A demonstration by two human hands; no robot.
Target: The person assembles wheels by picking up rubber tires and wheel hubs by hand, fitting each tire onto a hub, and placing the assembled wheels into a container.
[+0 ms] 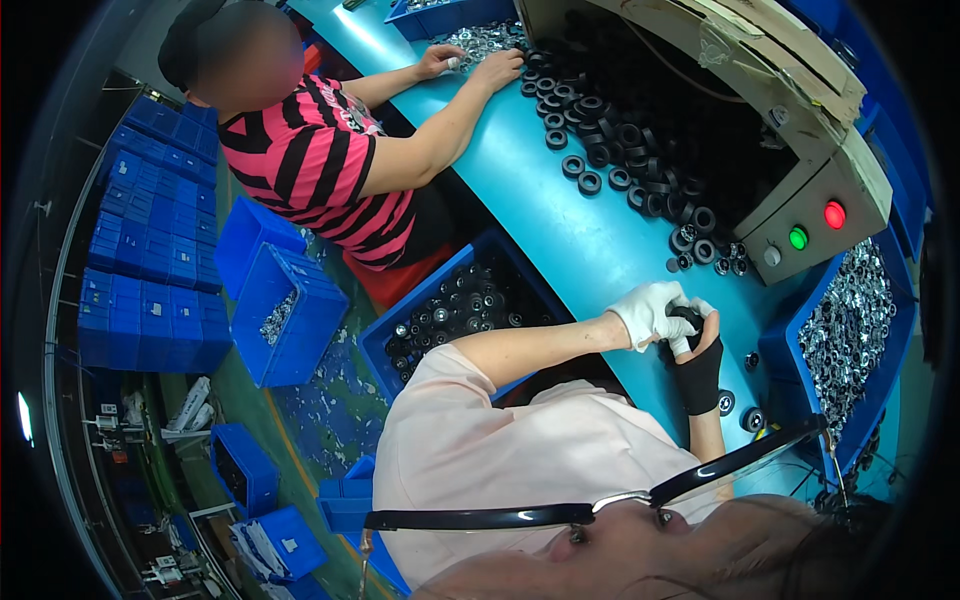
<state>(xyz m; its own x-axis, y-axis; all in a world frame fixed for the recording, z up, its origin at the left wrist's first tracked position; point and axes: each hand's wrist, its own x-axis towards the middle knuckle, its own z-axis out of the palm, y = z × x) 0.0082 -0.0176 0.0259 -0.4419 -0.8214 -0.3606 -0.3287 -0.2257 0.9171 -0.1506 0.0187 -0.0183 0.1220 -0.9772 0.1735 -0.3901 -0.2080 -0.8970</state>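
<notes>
My left hand (pixel 648 310), in a white glove, and my right hand (pixel 700 372), in a black fingerless glove, meet over the turquoise table (pixel 560 215). Together they grip a small black ring part (pixel 684 318), mostly hidden by the fingers. Three loose black rings (pixel 727 402) lie on the table just right of my right hand. A large heap of black rings (pixel 640 140) spreads across the table farther up.
A co-worker in a pink-and-black striped shirt (pixel 310 160) sits at the upper left, hands (pixel 470 65) at the ring heap. A blue bin of assembled parts (pixel 455 305) stands below the table edge, and a blue bin of silver parts (pixel 850 325) at right. Behind that is a control box with red (pixel 834 214) and green (pixel 797 238) buttons.
</notes>
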